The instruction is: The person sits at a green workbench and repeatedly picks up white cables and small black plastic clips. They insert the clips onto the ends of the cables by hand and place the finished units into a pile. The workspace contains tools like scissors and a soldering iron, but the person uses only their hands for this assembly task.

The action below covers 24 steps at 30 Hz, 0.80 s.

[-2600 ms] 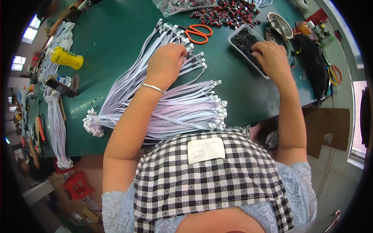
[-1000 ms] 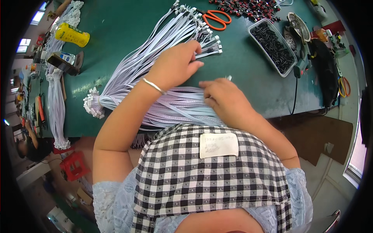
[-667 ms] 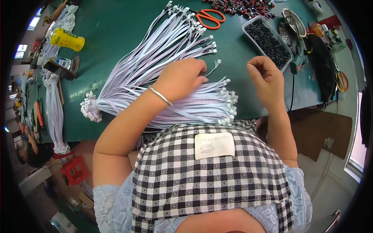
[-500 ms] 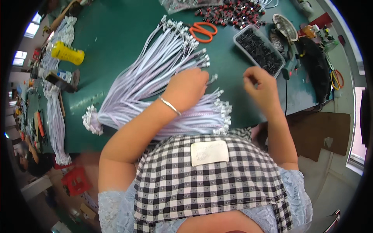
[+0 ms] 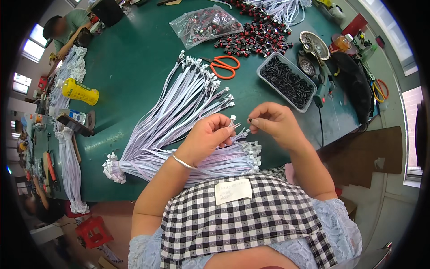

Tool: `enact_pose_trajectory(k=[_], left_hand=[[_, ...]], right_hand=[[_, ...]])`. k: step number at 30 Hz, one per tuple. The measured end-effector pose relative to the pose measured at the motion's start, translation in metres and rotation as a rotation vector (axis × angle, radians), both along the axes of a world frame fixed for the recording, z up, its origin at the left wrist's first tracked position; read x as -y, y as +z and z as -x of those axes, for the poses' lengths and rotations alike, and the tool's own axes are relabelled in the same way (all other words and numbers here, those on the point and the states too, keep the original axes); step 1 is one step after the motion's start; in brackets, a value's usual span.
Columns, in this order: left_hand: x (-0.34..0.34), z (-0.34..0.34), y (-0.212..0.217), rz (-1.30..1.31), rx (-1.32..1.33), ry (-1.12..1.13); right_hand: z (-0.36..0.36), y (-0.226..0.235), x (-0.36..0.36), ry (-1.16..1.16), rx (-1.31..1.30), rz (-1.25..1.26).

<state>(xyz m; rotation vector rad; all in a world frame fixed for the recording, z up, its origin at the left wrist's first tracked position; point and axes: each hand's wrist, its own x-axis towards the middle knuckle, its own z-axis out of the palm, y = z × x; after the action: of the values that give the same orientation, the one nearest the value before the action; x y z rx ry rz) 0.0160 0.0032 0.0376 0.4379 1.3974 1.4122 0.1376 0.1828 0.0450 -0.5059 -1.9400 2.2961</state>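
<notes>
A large bundle of white flat cables [image 5: 154,121] fans out over the green table, with small white connectors at the ends. Over its middle, my left hand [image 5: 204,139] pinches one cable's wire ends, whose thin tips stick out past the fingertips beside a white connector [image 5: 233,117]. Just to the right, my right hand [image 5: 277,125] is closed, thumb against forefinger, on a small black piece [image 5: 250,121]. That piece faces the wire tips with a narrow gap between. Similar short black pieces [image 5: 286,78] fill a clear plastic tub [image 5: 305,109] beyond my right hand.
Orange-handled scissors [image 5: 225,67] lie beyond the cables. Farther back are a heap of black-and-red parts [image 5: 255,38] and a plastic bag [image 5: 204,27]. A green corded tool [image 5: 323,92] and metal dish [image 5: 315,44] stand right; a yellow bottle [image 5: 79,91] lies left.
My right hand has moved left from beside the tub toward my left hand. My left hand has turned and now shows the wire tips. The whole view has shifted, showing more of the far table.
</notes>
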Motion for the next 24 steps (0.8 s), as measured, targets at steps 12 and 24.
enact_pose_trajectory(k=[12,24], left_hand=[[0.008,0.007,-0.024,-0.207,0.323,0.057],[0.008,0.005,-0.026,-0.190,0.289,0.068]], right_hand=[[0.012,-0.010,0.016,0.006,-0.001,-0.066],[0.012,-0.011,0.017,0.017,0.017,-0.079]])
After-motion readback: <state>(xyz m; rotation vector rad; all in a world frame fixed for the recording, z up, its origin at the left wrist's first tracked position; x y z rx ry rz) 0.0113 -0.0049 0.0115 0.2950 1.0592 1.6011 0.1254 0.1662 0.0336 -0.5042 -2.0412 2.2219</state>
